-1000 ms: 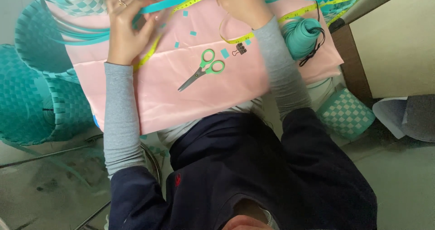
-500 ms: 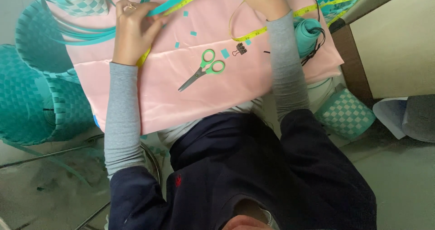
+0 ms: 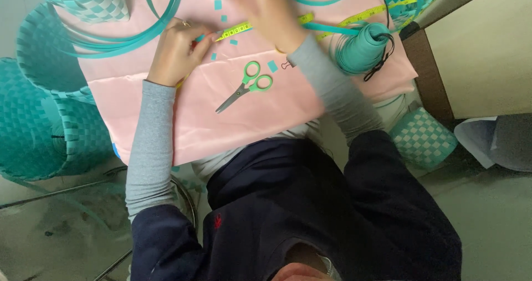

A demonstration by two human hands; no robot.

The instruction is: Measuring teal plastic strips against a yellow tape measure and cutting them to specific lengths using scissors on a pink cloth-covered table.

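1. At the far left, woven teal baskets (image 3: 39, 120) stand beside the table, and another checked teal-and-white basket (image 3: 88, 1) sits at the top left corner.
2. Loose teal plastic strips (image 3: 119, 43) curve across the upper left of the pink cloth (image 3: 166, 104) that covers the table.
3. The left hand (image 3: 177, 51) rests on the cloth, fingers curled and pressed down on the near end of the yellow measuring tape (image 3: 238, 31), pinning it flat.
4. Small teal offcuts (image 3: 234, 42) lie scattered just beside the tape.
5. Green-handled scissors (image 3: 246, 86) lie blades together on the cloth, below the tape and between the two forearms, touched by neither hand.
6. The right hand (image 3: 266, 7) is above the tape near the top edge; it is blurred, so I cannot tell whether its fingers pinch anything.
7. A small black binder clip (image 3: 286, 65) lies just right of the scissors.
8. The tape runs on to the right, past a roll of teal strip (image 3: 360, 48) with a dark cord hanging at its side.
9. A checked basket (image 3: 424, 140) sits lower right, under the table's edge.
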